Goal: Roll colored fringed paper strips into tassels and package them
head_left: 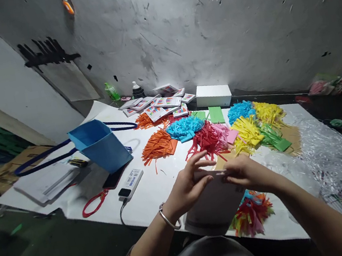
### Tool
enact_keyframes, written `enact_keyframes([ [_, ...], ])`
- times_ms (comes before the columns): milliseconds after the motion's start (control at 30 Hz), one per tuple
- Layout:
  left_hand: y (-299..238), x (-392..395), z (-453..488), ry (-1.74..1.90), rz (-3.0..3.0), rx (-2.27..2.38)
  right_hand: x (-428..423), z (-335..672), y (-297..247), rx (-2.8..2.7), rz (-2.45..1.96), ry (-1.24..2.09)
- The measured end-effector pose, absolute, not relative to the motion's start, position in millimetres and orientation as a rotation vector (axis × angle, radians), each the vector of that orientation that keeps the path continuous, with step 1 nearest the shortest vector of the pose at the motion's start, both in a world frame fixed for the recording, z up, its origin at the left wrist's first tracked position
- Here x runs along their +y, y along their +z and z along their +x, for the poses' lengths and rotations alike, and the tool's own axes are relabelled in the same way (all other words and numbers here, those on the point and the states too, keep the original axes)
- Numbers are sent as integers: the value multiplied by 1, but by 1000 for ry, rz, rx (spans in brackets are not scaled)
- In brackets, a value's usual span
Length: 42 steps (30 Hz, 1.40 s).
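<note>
A white box [215, 208], its near face in shadow, stands upright at the table's front edge, close to my body. My left hand [188, 182] grips its top edge at the left, thumb on the near side and fingers stretched over the far side. At the right end of that edge, my right hand [246, 172] has its fingers curled and pinches the rim. The box's inside is hidden from me. A multicoloured bunch of tissue tassels [254, 214] lies partly behind the box, below my right forearm.
Beyond my hands lie orange [159, 145], blue [186, 127], red [207, 137] and yellow tassels [247, 132]. Printed packs [163, 103] and a closed white box [213, 95] are near the wall. Left are a blue bin [102, 146], a phone [113, 178] and a power bank [131, 184]; clear plastic [333, 157] heaps right.
</note>
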State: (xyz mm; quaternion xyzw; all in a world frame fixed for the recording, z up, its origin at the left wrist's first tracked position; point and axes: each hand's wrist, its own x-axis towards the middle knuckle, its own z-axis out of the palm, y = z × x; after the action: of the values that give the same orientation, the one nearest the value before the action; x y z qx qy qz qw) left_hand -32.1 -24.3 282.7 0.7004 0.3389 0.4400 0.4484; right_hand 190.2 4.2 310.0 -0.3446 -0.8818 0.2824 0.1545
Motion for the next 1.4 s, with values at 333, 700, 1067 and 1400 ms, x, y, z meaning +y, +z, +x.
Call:
enact_keyframes([
  [333,275,-21,-36,1035,1514,969,-2,200,287,-2334,-1035,904],
  [700,263,-13,-57,975,1524,1037,-18,206,259,-2083,-1009,1266],
  [1067,274,-19,-60,949,1601,1071,-36,194,248,-2003,-1085,896],
  [1400,260,-14,-79,946,1660,1259,-37,157,218,-1796,-1087,934],
])
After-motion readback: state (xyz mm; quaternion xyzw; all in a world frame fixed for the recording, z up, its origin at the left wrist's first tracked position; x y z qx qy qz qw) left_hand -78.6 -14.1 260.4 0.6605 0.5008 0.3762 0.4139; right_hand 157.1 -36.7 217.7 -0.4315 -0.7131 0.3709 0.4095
